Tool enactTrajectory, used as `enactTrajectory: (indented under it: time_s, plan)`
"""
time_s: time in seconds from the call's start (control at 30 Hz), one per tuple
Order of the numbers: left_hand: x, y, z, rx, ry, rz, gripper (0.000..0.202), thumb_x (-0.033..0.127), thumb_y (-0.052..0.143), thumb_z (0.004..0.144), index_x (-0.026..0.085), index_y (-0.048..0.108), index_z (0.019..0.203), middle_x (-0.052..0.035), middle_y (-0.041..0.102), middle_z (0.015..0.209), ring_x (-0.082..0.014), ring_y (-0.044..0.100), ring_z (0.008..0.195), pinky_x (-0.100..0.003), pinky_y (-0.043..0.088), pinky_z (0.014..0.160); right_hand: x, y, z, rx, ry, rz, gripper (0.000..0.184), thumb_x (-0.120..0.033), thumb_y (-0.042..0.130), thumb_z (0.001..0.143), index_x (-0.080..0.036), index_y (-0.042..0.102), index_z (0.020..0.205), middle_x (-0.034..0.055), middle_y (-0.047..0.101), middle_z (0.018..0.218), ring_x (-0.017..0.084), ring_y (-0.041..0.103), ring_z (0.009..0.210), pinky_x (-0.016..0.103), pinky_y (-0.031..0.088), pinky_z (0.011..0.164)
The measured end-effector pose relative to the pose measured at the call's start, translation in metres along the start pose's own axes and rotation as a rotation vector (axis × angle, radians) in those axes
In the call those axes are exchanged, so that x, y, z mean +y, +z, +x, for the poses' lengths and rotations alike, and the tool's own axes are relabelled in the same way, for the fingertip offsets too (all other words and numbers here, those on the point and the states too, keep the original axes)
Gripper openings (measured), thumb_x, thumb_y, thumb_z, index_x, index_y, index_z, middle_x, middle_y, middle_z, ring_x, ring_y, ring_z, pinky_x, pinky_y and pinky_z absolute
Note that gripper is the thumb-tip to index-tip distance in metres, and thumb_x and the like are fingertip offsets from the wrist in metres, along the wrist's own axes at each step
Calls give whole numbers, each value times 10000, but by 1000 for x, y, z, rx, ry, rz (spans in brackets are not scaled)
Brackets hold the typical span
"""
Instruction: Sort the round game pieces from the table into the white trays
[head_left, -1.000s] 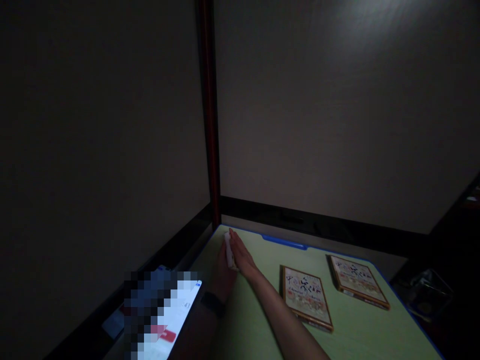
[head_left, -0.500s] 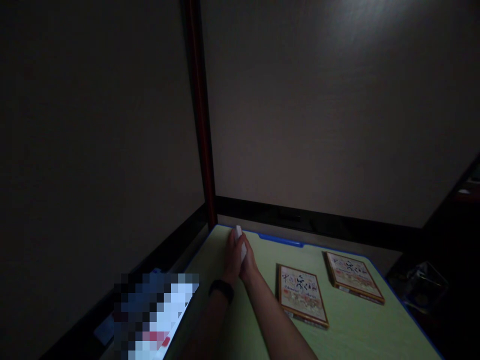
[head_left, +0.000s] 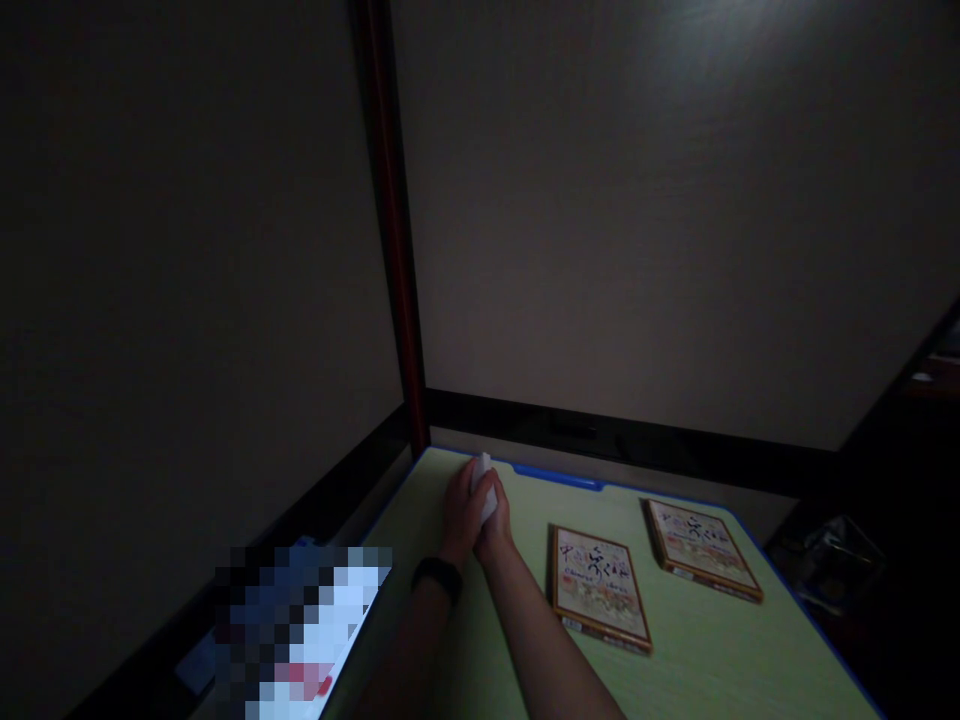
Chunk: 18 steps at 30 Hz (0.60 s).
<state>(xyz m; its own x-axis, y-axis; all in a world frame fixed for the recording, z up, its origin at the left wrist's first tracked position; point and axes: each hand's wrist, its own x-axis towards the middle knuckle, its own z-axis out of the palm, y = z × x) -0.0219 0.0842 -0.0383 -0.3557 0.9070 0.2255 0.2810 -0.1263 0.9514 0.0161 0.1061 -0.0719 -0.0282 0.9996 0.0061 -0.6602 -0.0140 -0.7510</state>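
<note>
Both my hands meet at the far left corner of a pale green table (head_left: 697, 660) with a blue rim. My left hand (head_left: 459, 512), with a dark band on its wrist, and my right hand (head_left: 496, 520) are closed together around a small white object (head_left: 483, 482) that sticks up between them. I cannot make out what the white object is in the dim light.
Two flat boxes with gold borders and brush lettering lie on the table, one (head_left: 597, 588) near my right forearm, the other (head_left: 700, 562) further right. A lit screen (head_left: 315, 640) stands at the lower left. A dark red post (head_left: 390, 240) marks the wall corner.
My left hand came up from beside the screen to join the right one. The white object rose from lying against the table to standing between both hands.
</note>
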Motion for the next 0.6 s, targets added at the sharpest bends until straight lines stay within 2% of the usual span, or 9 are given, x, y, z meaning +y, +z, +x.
enactTrajectory:
  time_s: [0.23,0.4,0.6]
  plan:
    - [1,1,-1,-1,9,39,473,414,561,827,210,590,1253,-97,600,1312,-255,522,1228,-337,366,1067,-2,1,-1,83,89,110,507,-588,528,790,-158,694,1001,79,745,935,261,674,1015,350,554,893]
    - [0,1,0,-8,38,27,487,403,565,810,171,608,1236,-119,607,1291,-263,535,1206,-338,367,1064,-2,1,0,113,97,145,453,-565,557,764,-172,688,949,63,746,883,243,692,927,338,562,854]
    - [-3,1,1,-8,34,34,472,405,589,796,185,628,1212,-106,614,1292,-258,539,1206,-340,368,1070,2,-2,3,122,78,138,457,-591,558,756,-182,681,922,41,733,807,238,694,888,337,559,838]
